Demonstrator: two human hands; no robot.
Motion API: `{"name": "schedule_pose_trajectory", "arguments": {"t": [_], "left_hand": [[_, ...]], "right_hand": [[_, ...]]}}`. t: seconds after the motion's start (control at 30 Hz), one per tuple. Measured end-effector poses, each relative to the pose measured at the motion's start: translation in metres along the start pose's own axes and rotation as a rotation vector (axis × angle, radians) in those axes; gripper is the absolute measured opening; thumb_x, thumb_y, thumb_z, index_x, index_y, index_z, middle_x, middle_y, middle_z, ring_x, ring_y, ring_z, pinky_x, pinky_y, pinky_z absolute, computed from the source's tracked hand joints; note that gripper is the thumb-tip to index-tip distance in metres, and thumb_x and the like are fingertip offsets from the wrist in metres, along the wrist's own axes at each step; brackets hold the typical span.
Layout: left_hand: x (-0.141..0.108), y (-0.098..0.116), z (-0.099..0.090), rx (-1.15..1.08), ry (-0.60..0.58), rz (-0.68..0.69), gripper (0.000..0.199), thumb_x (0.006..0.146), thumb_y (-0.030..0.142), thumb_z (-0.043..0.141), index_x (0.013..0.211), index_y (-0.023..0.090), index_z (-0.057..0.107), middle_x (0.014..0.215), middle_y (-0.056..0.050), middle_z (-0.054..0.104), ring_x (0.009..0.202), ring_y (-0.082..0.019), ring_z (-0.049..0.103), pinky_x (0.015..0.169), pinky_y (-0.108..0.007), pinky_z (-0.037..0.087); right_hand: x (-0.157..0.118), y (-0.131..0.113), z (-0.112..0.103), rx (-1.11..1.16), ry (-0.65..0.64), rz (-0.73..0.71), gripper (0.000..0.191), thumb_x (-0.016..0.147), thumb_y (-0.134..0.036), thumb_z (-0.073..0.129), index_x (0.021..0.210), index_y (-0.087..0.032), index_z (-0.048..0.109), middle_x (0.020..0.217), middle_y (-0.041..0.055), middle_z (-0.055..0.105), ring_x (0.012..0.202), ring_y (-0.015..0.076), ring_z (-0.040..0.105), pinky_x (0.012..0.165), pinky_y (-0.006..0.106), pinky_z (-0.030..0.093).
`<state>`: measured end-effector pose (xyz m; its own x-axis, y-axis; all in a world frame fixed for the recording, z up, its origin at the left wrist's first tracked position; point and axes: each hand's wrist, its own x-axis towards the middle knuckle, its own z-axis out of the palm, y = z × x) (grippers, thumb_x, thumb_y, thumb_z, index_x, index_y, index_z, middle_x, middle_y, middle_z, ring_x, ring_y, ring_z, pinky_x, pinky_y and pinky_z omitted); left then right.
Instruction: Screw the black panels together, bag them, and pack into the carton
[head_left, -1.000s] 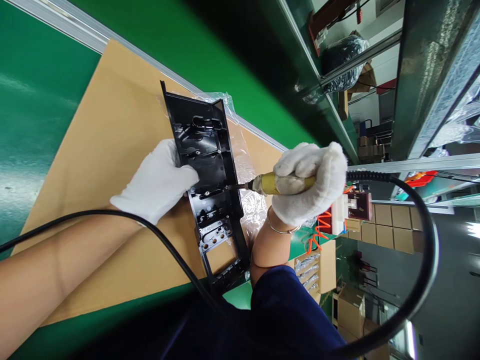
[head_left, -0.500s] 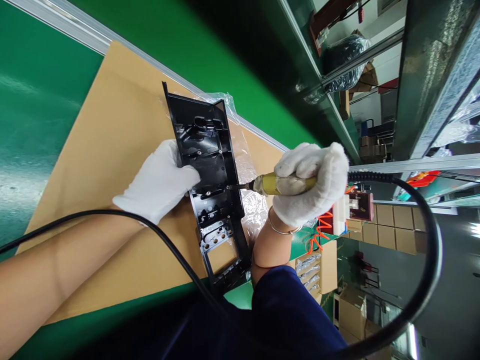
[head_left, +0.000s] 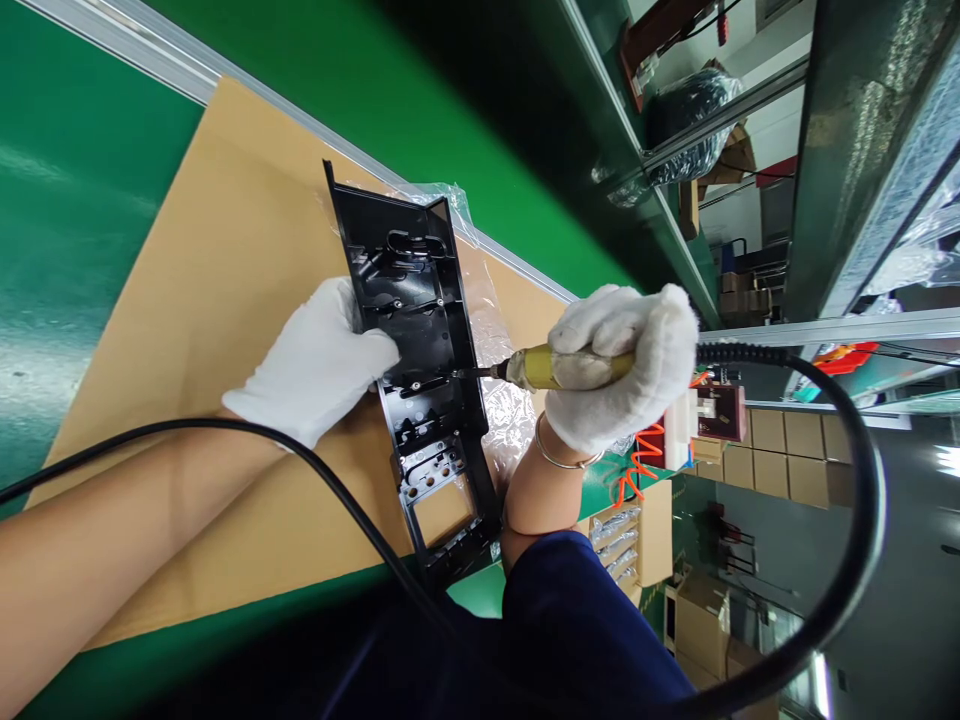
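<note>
A long black plastic housing [head_left: 412,335] with ribs, screw posts and a rectangular cutout lies tilted over a cardboard sheet [head_left: 247,220]. My left hand [head_left: 319,360], in a white glove, grips its near left edge, thumb over the rim and fingers hidden beneath. In my gloved right hand [head_left: 622,360] is a yellow power screwdriver [head_left: 536,368], fingers wrapped round its body. Its thin bit reaches into the housing at a post beside the right wall; the bit's very tip is hard to make out.
Clear plastic film [head_left: 506,400] lies under and beside the housing. A thick black cable [head_left: 862,480] loops from the screwdriver, and a black cable crosses my left forearm. An open carton [head_left: 652,540] with wrapped parts stands at the right. Metal shelving [head_left: 720,120] runs along the bench.
Almost nothing differs. Both hands, the housing and the screwdriver keep their places, with only a very slight shift of the view.
</note>
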<state>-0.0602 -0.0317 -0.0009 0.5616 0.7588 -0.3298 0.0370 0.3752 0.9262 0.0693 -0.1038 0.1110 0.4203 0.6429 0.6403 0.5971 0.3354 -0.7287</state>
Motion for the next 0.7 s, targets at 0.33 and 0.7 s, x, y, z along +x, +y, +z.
{"name": "schedule_pose_trajectory", "arguments": {"t": [0.33,0.7], "left_hand": [[0.0012,-0.0029,-0.0003,0.01,-0.005,-0.036,0.045,0.053,0.026,0.052,0.093,0.019,0.071,0.092,-0.003,0.077,0.092,-0.03,0.069,0.085,-0.046,0.055],[0.0021,-0.0054,-0.0012,0.008,-0.02,0.005,0.039,0.056,0.026,0.052,0.09,0.023,0.07,0.089,-0.001,0.076,0.093,-0.033,0.072,0.088,-0.051,0.054]], "right_hand": [[-0.0001,0.0021,0.0014,-0.005,-0.014,-0.019,0.036,0.101,-0.032,0.052,0.066,-0.023,0.047,0.055,-0.0063,0.029,0.041,0.006,0.039,0.038,0.021,0.033],[-0.0057,0.005,-0.0062,-0.107,-0.112,0.071,0.036,0.103,-0.051,0.042,0.083,-0.027,0.058,0.056,-0.0056,0.036,0.043,0.0091,0.048,0.04,0.025,0.042]]}}
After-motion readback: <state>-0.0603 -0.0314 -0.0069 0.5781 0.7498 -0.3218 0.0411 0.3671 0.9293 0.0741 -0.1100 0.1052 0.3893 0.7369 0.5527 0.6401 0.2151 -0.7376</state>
